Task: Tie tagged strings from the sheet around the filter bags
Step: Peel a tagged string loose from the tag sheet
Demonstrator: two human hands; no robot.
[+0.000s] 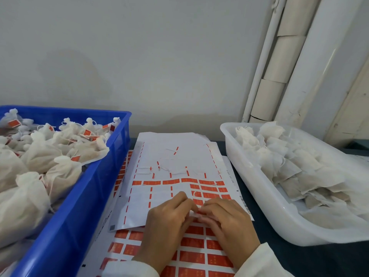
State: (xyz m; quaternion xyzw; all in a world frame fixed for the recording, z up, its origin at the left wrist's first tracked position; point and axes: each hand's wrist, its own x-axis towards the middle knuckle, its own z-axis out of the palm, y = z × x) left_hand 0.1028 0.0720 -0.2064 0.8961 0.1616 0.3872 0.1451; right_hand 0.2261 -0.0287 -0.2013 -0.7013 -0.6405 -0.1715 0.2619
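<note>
both hands meet low over the top sheet (pixel 175 156): left hand (pixel 169 218) and right hand (pixel 225 220) have fingertips curled in and pressed together on a small white-and-red bit, prob a tagged string (pixel 194 213) being peeled off, though it's too small and blurred to be sure. top sheet is mostly stripped in its far half, w/ loose strings and thin red strips lying on it; rows of red tags remain near the hands. a fuller sheet (pixel 191 254) lies under it. untied filter bags (pixel 289 162) sit in the white tub (pixel 259 206) to the right, well apart from the hands; tied, tagged bags (pixel 52 150) fill the blue crate (pixel 83 206) on the left. risks, as i judge: pulling too fast could tear the tag from its string or snap the thread; the loose top sheet may slide since neither hand pins it flat; stray strings on the sheet could tangle w/ the one being lifted.
</note>
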